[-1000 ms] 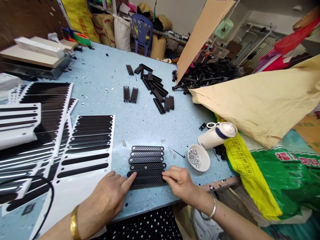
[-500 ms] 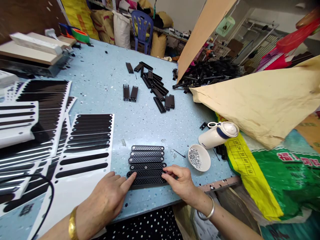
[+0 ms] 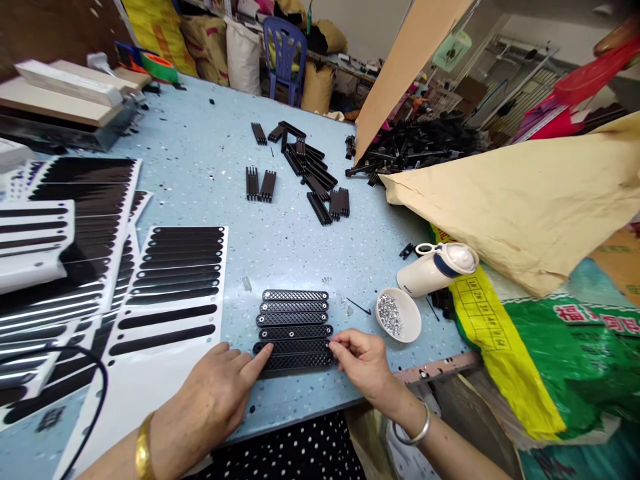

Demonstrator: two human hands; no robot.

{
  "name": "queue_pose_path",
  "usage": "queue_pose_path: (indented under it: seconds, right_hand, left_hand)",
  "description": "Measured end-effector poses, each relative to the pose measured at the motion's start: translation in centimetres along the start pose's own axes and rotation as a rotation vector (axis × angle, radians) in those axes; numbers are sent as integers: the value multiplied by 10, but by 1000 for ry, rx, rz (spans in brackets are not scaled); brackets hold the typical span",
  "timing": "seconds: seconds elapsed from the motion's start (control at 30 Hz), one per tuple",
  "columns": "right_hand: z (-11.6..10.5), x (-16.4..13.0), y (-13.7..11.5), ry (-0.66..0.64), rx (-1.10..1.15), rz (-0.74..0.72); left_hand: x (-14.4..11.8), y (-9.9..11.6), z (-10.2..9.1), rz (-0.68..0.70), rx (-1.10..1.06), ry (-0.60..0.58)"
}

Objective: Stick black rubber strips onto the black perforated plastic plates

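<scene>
Several black textured strips (image 3: pixel 295 332) lie side by side in a block near the table's front edge, with small silver round pieces in many of their ends and one in the middle of a strip. My left hand (image 3: pixel 220 387) stretches its index finger onto the left end of a lower strip, the other fingers curled and holding nothing. At the right end of the same strip, my right hand (image 3: pixel 364 365) pinches thumb and index finger together; what is between the tips is too small to make out. A white bowl (image 3: pixel 411 319) of small silver pieces (image 3: pixel 390 315) stands beyond my right hand.
A white bottle (image 3: pixel 423 275) lies tilted behind the bowl. Sheets of black adhesive strips (image 3: pixel 170 293) cover the left side, with a black cable (image 3: pixel 103 393) over them. More black parts (image 3: pixel 310 167) lie farther back. Brown paper (image 3: pixel 510 193) and a green-yellow bag (image 3: pixel 540 347) flank the right.
My right hand's fingertips have drawn together and shifted slightly right at the strip's end. My left index finger stays on the strip.
</scene>
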State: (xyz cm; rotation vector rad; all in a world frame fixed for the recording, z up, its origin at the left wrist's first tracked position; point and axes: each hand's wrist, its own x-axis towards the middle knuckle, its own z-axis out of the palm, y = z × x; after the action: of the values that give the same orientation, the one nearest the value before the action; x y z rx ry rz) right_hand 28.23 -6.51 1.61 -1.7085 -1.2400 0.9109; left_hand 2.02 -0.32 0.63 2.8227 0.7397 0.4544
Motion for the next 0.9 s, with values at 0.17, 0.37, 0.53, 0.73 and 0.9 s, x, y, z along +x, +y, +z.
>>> queue_pose_path:
  seconds: [0.17,0.37,0.53,0.73,0.9]
  right_hand:
    - [5,1,0,-14,27,45]
    - [5,-1,1,8,68,78]
    - [1,-1,-2,-8,112,108]
    - [3,1,-1,-12,89,137]
    - [3,3,-2,-39,96,159]
  left_hand:
    - [0,0,0,-4,-12,15]
    - [0,2,-3,-4,-8,-3]
    - [4,2,-10,15,-28,-2]
    - [6,1,-10,26,-30,-8]
    - [5,1,-7,-1,-7,8]
